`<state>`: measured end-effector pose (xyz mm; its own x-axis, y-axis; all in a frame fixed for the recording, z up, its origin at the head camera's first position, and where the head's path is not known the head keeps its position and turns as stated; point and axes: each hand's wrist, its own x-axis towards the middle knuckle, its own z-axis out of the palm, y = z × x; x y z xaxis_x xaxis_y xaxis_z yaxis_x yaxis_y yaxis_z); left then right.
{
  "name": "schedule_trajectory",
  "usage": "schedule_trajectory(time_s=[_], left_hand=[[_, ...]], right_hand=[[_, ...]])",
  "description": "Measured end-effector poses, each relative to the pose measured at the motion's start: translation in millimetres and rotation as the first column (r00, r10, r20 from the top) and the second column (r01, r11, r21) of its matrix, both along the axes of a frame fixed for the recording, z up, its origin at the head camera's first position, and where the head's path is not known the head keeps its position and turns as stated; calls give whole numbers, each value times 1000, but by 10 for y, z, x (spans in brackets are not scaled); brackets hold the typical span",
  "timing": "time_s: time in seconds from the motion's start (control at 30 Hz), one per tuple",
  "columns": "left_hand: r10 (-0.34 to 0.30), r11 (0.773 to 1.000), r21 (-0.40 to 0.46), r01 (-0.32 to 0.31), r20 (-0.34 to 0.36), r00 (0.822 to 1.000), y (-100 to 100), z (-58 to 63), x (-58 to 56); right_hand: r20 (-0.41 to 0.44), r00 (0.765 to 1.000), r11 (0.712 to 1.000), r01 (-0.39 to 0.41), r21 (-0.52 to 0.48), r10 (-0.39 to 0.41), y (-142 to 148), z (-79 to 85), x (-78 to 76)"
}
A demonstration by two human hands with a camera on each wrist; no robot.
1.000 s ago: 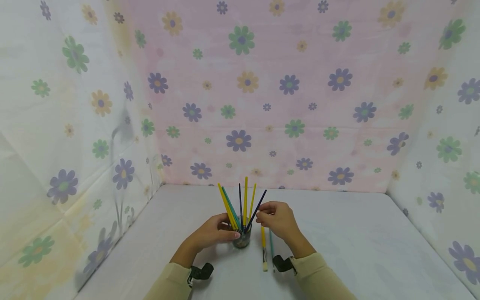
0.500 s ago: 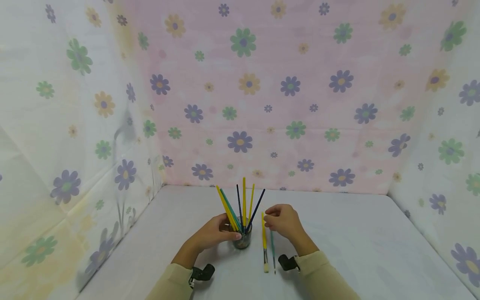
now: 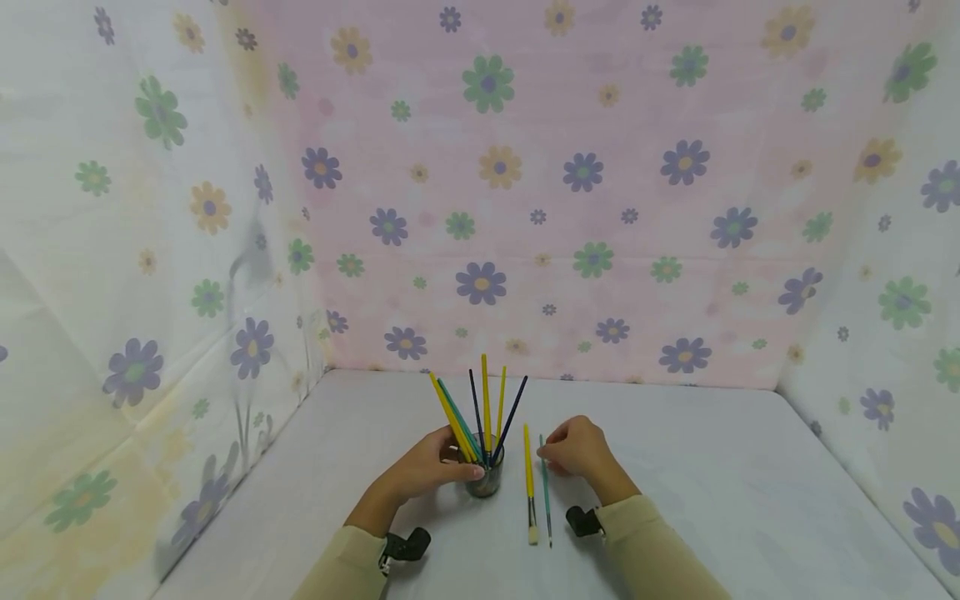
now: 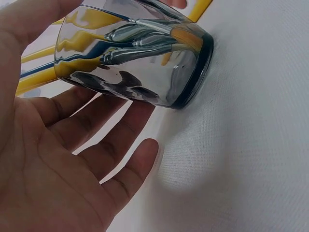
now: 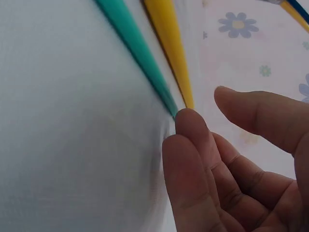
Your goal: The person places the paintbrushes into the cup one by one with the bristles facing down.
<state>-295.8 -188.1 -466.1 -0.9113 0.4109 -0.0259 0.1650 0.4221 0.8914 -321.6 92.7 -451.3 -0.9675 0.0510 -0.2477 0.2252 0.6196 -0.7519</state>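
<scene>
A small clear glass (image 4: 135,72) holds several paintbrushes (image 3: 487,408), bristles down, with yellow, teal and dark blue handles fanned out above the rim. My left hand (image 3: 431,462) grips the glass from its left side, thumb in front and fingers behind. On the cloth to the right lie a yellow flat paintbrush (image 3: 529,475) and a thin teal paintbrush (image 3: 546,492), side by side, bristles toward me. By the far end of the teal brush is my right hand (image 3: 577,450). In the right wrist view its thumb stands apart from the fingers, and the fingertips are at the teal handle's tip.
A white cloth covers the table (image 3: 712,475). Flower-patterned fabric (image 3: 525,217) hangs at the back and both sides. Dark cameras sit on both wrists.
My right hand has left the dark blue brush in the glass and moved right and toward me, to the teal brush. My left hand stays at the glass.
</scene>
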Motion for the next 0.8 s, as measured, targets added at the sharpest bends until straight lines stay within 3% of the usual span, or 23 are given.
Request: schedule_trajectory(time_s=[0.37,0.8], left_hand=[[-1,1000,0,1,1,1000,-8,-6,-7],[1,1000,-5,-1,-2,1000,-2,-1,0]], right_hand=[[0,995,983,-103,152,104,22,-43,-8],[26,992,960,-128,250,126,-93,-47,-46]])
